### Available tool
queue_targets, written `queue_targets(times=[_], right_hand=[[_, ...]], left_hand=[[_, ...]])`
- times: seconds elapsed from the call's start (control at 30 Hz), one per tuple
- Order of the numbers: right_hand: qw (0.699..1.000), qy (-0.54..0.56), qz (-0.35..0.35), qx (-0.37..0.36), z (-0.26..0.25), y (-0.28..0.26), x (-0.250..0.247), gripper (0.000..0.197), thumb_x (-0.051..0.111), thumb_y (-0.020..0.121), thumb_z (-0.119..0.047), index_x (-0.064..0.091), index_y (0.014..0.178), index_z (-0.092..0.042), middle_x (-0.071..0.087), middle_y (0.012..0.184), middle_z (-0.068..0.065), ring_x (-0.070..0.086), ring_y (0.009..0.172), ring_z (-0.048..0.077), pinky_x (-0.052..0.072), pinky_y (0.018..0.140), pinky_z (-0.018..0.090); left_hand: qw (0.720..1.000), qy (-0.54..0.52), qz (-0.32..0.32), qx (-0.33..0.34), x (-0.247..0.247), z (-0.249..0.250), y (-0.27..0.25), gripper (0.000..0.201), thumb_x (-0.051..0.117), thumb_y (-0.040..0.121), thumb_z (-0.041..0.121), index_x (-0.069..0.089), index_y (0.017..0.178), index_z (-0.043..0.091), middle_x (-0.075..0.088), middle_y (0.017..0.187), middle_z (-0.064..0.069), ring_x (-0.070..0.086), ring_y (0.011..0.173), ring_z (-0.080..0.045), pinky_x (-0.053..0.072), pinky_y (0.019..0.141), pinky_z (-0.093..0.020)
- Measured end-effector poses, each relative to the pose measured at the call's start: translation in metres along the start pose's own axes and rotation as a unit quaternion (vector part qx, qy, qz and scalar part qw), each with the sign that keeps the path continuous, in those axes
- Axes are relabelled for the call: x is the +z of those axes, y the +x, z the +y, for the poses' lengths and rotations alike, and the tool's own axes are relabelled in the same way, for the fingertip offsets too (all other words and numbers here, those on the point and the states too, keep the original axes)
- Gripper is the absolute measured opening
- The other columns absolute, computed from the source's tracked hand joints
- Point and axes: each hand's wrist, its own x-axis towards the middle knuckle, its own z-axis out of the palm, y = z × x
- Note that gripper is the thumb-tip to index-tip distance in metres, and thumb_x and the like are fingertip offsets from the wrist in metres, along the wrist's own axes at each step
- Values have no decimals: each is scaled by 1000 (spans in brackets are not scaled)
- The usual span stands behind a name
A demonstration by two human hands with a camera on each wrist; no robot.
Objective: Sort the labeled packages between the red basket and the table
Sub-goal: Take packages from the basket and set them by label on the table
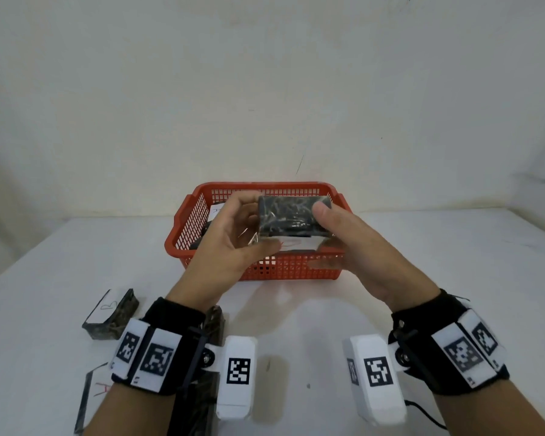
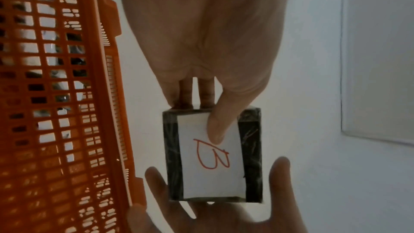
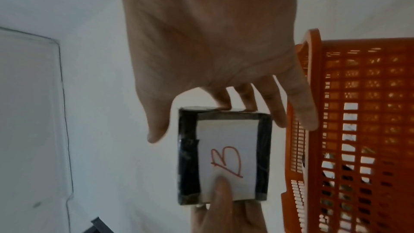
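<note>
A dark wrapped package [image 1: 291,220] hangs above the red basket [image 1: 265,186], held at both ends. Its white label with a red B [image 2: 212,157] faces down toward the wrist cameras. My left hand [image 1: 252,221] pinches it, thumb on the label [image 2: 215,130] and fingers behind the near end. My right hand [image 1: 329,231] grips the other end, thumb on the top face and fingertips [image 3: 224,105] against the end. The label [image 3: 228,159] shows again in the right wrist view. Inside the basket lie more labelled packages [image 1: 217,212], mostly hidden by my hands.
On the white table [image 1: 422,262], front left, sits a package labelled B [image 1: 110,309]. A package with a red A [image 1: 98,391] and another dark package [image 1: 214,319] lie partly hidden under my left wrist. The basket wall [image 2: 67,95] [image 3: 358,112] is beside the held package.
</note>
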Motion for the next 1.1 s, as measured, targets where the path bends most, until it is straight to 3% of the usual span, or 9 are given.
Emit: queue_targets(times=[0.27, 0.4, 0.57, 0.63, 0.7, 0.8, 0.9, 1.03, 1.1], right_hand=[[997, 41, 71, 1, 4, 7, -1, 55, 92, 68, -23, 71, 118, -15, 79, 109, 4, 78, 95, 18, 61, 80, 30], [994, 48, 97, -22, 1, 6, 0, 69, 88, 53, -28, 68, 117, -12, 79, 103, 1, 78, 85, 14, 60, 69, 25], [993, 37, 108, -36, 0, 4, -2, 72, 87, 49, -31, 63, 115, -17, 76, 107, 0, 78, 86, 13, 60, 67, 26], [992, 15, 113, -52, 2, 4, -1, 70, 90, 50, -32, 63, 113, -20, 75, 112, -3, 76, 96, 16, 62, 75, 30], [991, -35, 104, -78, 5, 4, -1, 77, 99, 52, -31, 61, 118, -22, 73, 119, -6, 72, 109, 16, 60, 87, 31], [988, -53, 82, -116, 8, 3, 0, 85, 93, 55, -37, 58, 131, -26, 67, 130, -4, 66, 121, 14, 58, 96, 31], [989, -37, 51, -136, 6, 2, 0, 87, 89, 63, -37, 52, 142, -29, 64, 136, -1, 63, 128, 15, 56, 101, 32], [993, -4, 76, -91, 0, 2, 0, 80, 83, 72, -55, 51, 143, -33, 66, 136, -10, 68, 122, 12, 60, 92, 31], [995, 4, 83, -58, 0, 4, -2, 71, 81, 76, -49, 55, 138, -28, 74, 125, -6, 74, 111, 15, 61, 89, 34]], left_hand=[[996, 82, -26, 35, 4, -1, -1, 51, 69, 84, -16, 50, 124, 9, 65, 123, -1, 60, 124, -20, 46, 110, -42], [996, 72, -54, 20, 1, 4, -3, 52, 64, 87, -13, 49, 131, 10, 60, 133, -1, 52, 134, -19, 44, 113, -45], [995, 14, -67, -76, -5, 9, -4, 44, 55, 91, 26, 53, 135, 29, 62, 135, 6, 57, 130, -17, 53, 100, -41], [993, 12, -36, -113, -2, 13, -4, 39, 49, 98, 54, 56, 131, 33, 67, 128, 13, 64, 120, -11, 58, 91, -34], [990, 12, -3, -144, 2, 16, -3, 55, 42, 88, 70, 60, 125, 34, 70, 119, 13, 70, 109, -11, 60, 82, -31], [982, 8, 5, -190, 4, 18, -3, 54, 50, 87, 60, 61, 126, 23, 74, 104, 1, 75, 86, -18, 62, 75, -32], [981, -30, 13, -191, 0, 19, -2, 43, 61, 91, 34, 57, 128, 13, 75, 82, 2, 71, 67, -13, 61, 65, -27], [988, -8, 27, -150, -1, 17, -2, 51, 71, 83, 24, 54, 131, 19, 70, 117, -5, 76, 86, -21, 62, 74, -34], [992, 38, 22, -122, -2, 14, -2, 57, 76, 80, 25, 52, 132, 26, 67, 124, -2, 74, 98, -25, 62, 81, -39]])
